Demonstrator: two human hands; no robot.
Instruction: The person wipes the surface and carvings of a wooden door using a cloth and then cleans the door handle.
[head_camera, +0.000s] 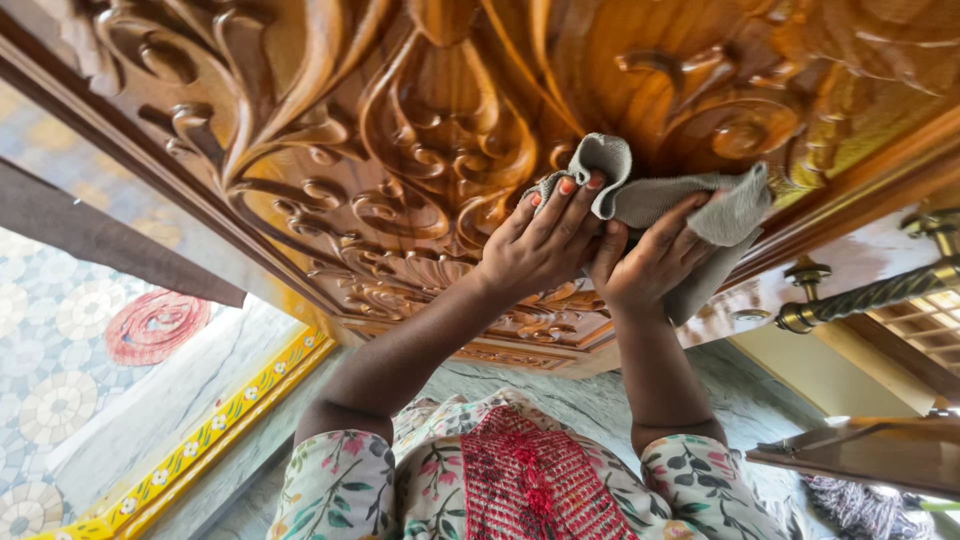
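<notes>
Grey cloth (660, 200), both hands, carved wooden door (400, 120)

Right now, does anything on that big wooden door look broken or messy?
Nothing stands out. The carved door looks whole and glossy, the brass handle sits fixed, and both hands, left hand and right hand, press a grey cloth against the carving.

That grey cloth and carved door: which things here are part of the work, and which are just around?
In use:
grey cloth
carved wooden door
left hand
right hand

Just around:
brass twisted handle
round pink floor design
yellow flowered threshold border
</notes>
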